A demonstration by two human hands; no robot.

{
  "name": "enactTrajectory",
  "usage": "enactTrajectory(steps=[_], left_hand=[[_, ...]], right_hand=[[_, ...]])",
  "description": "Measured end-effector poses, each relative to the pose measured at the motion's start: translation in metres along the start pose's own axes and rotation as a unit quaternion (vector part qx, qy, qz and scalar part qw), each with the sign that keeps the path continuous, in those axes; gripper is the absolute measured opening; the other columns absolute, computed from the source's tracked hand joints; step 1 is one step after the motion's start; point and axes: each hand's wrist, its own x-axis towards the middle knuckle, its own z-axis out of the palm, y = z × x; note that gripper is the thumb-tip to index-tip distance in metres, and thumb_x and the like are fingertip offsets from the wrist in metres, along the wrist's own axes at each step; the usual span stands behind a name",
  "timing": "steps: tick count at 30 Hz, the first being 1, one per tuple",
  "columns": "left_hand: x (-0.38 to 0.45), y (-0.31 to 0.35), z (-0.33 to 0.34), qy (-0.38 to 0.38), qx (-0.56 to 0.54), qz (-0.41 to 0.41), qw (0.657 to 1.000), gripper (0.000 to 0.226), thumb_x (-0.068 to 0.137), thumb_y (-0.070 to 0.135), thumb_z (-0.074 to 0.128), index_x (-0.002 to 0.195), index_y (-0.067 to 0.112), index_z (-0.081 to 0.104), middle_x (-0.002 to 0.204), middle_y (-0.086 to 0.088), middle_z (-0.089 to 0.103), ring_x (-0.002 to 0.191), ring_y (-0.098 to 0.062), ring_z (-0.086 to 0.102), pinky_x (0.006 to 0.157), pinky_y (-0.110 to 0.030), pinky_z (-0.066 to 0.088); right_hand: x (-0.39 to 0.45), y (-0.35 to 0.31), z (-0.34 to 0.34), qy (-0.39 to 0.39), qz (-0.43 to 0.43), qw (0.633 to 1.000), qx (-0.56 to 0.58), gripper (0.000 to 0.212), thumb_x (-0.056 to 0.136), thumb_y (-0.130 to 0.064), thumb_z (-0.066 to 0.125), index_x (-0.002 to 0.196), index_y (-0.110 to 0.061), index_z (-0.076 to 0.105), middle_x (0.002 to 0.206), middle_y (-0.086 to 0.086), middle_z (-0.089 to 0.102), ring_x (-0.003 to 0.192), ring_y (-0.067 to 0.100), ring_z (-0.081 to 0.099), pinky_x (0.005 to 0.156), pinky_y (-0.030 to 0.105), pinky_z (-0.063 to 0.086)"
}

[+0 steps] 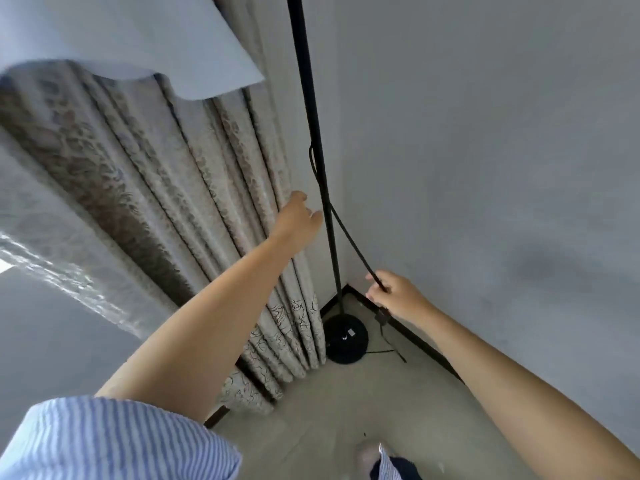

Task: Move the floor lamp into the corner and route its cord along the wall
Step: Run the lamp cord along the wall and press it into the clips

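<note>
Your striped blue-and-white shirt sleeve (114, 441) sits nearest the lens, at lower left, with both bare forearms reaching out towards the corner.

Largest items first. Two plain grey painted walls (485, 150) meet at the corner, with a dark skirting board (420, 344) along their foot. A patterned beige pleated curtain (156, 188) hangs along the left wall down to the pale concrete floor (346, 410).

The tall black metal floor lamp (320, 174) stands in the corner, upright, its round flat black base (346, 336) on the floor just beside the curtain hem. Its head is out of view.

The thin black power cord (341, 230) leaves the pole partway up, runs slack down to your right hand, then drops past a small black inline switch (382, 317) to the floor beside the skirting.

Your left hand (299, 216) is spread open, empty, just beside the pole; I cannot tell whether it touches. Your right hand (394, 292) holds the cord in a closed pinch grip.

Judgement on handling: the base likely carries most of the weight, so the lamp should stand firm but tip if pulled high up. Take the pole at mid-height to steady it. The cord looks limp and light; draw it gently, avoid strain at the switch, and lay it along the skirting.
</note>
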Motion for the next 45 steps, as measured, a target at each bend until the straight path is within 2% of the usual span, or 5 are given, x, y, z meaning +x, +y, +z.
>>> enactTrajectory(steps=[11, 17, 27, 34, 45], left_hand=[[-0.141, -0.078, -0.027, -0.154, 0.081, 0.065, 0.983, 0.029, 0.093, 0.015, 0.039, 0.121, 0.007, 0.044, 0.117, -0.020, 0.059, 0.093, -0.038, 0.060, 0.056, -0.023, 0.038], [-0.179, -0.090, -0.015, -0.155, 0.061, 0.117, 0.979, 0.031, 0.094, 0.014, 0.038, 0.124, 0.008, 0.041, 0.113, -0.015, 0.059, 0.062, -0.015, 0.052, 0.043, -0.019, 0.038], [-0.227, -0.046, 0.019, -0.034, 0.260, 0.397, 0.880, 0.049, 0.084, 0.002, 0.054, 0.127, 0.023, 0.044, 0.147, -0.016, 0.026, 0.133, -0.036, 0.023, 0.101, -0.048, 0.033], [-0.221, -0.014, 0.010, 0.049, 0.323, 0.408, 0.853, 0.012, 0.089, 0.002, 0.044, 0.087, 0.001, 0.055, 0.086, -0.019, 0.066, 0.087, -0.034, 0.057, 0.101, -0.039, 0.028], [-0.194, -0.018, 0.031, 0.064, 0.347, 0.322, 0.879, 0.026, 0.086, -0.002, 0.044, 0.110, 0.003, 0.053, 0.124, -0.017, 0.053, 0.125, -0.031, 0.035, 0.114, -0.048, 0.015]], right_hand=[[-0.132, -0.030, 0.077, 0.123, 0.097, 0.983, 0.097, 0.023, 0.084, 0.002, 0.049, 0.106, 0.000, 0.055, 0.098, 0.023, 0.065, 0.091, 0.022, 0.055, 0.097, 0.034, 0.041], [-0.184, -0.029, 0.099, 0.175, 0.077, 0.969, 0.157, 0.028, 0.081, 0.014, 0.036, 0.084, -0.008, 0.054, 0.069, -0.001, 0.053, 0.068, 0.007, 0.048, 0.065, 0.009, 0.040], [-0.240, -0.040, 0.090, 0.176, -0.005, 0.967, 0.186, 0.030, 0.087, 0.003, 0.040, 0.116, -0.001, 0.049, 0.077, -0.004, 0.049, 0.071, 0.009, 0.047, 0.073, 0.024, 0.041], [-0.303, -0.003, 0.071, -0.026, 0.066, 0.932, 0.356, 0.025, 0.093, -0.018, 0.027, 0.092, -0.016, 0.052, 0.058, 0.001, 0.060, 0.036, 0.012, 0.049, 0.039, 0.018, 0.039], [-0.323, 0.002, 0.007, 0.220, 0.022, 0.971, 0.090, 0.033, 0.093, -0.006, 0.035, 0.071, -0.018, 0.057, 0.050, 0.002, 0.038, 0.026, 0.002, 0.026, 0.033, 0.009, 0.024]])
